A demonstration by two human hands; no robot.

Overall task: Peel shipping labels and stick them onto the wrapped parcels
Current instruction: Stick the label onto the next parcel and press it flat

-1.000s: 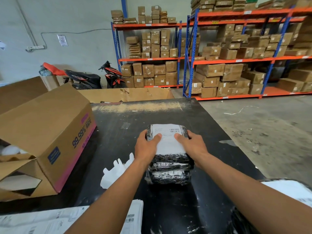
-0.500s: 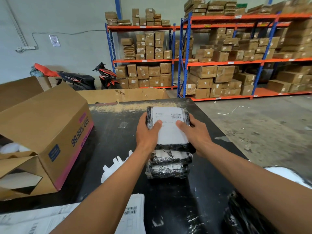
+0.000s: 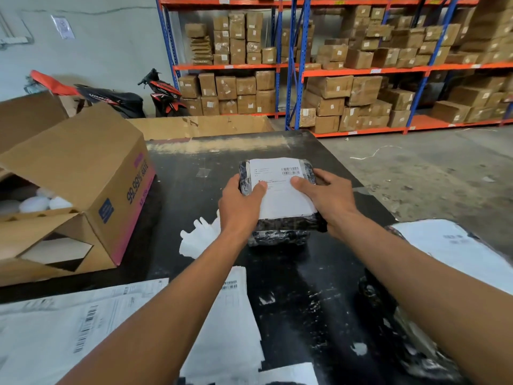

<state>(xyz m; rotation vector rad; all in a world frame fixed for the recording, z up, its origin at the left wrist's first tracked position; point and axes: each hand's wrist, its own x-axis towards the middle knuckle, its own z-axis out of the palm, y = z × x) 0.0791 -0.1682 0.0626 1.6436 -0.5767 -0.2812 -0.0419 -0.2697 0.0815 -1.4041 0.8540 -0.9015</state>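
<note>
A black wrapped parcel (image 3: 286, 225) with a white shipping label (image 3: 280, 187) on its top is held over the middle of the black table (image 3: 194, 165). My left hand (image 3: 238, 205) grips its left side, thumb on the label. My right hand (image 3: 327, 200) grips its right side, thumb also on the label. Directly beneath it lies another black wrapped parcel (image 3: 277, 238) on the table. Sheets of shipping labels (image 3: 69, 326) lie at the near left edge. A larger labelled parcel (image 3: 444, 245) sits at the near right, partly behind my right forearm.
An open cardboard box (image 3: 83, 173) with white items inside stands on the left. Crumpled white backing paper (image 3: 198, 238) lies beside the parcels. More label sheets (image 3: 233, 323) lie near the front. Behind the table are a long carton (image 3: 202, 125), a motorbike (image 3: 116, 100) and shelving with boxes (image 3: 347, 87).
Both hands lifted the labelled parcel off the stack and carried it a little away from me. One parcel now shows beneath it.
</note>
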